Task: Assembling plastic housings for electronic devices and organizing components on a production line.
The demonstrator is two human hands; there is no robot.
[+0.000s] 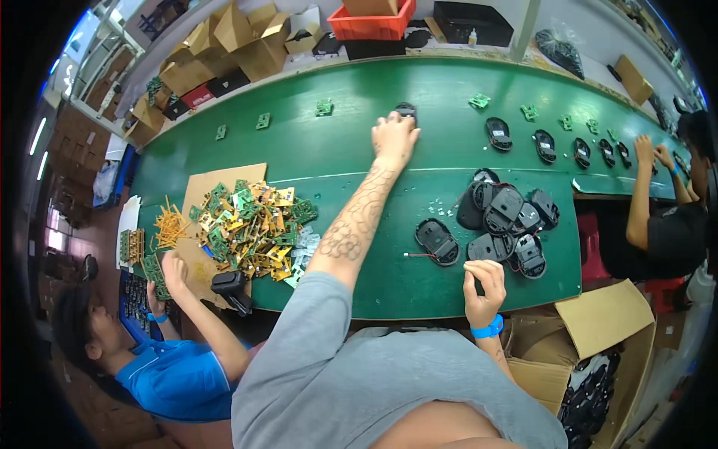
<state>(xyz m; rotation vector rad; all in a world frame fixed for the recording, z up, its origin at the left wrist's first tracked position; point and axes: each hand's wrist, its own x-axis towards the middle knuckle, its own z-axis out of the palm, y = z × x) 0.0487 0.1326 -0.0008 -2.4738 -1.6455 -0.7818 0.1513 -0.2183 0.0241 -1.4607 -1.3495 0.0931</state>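
My left arm stretches across the green table, and my left hand [395, 141] closes its fingers over the near end of a black mouse shell [406, 109] near the far side. My right hand [485, 290], with a blue wristband, hovers by the table's near edge with its fingers curled toward the thumb. Whether anything small sits between those fingertips I cannot make out. Just above it lies an opened black mouse shell [437, 242] with a red wire and a white plug. Right of that is a heap of similar mouse shells [505, 208].
At left, circuit boards [250, 224] are piled on cardboard [196, 258], beside a person in blue [176, 378] handling a board. Single green boards [324, 108] and mouse shells [545, 146] line the far side. Another person [677, 232] works at right. A carton [591, 359] stands near my right side.
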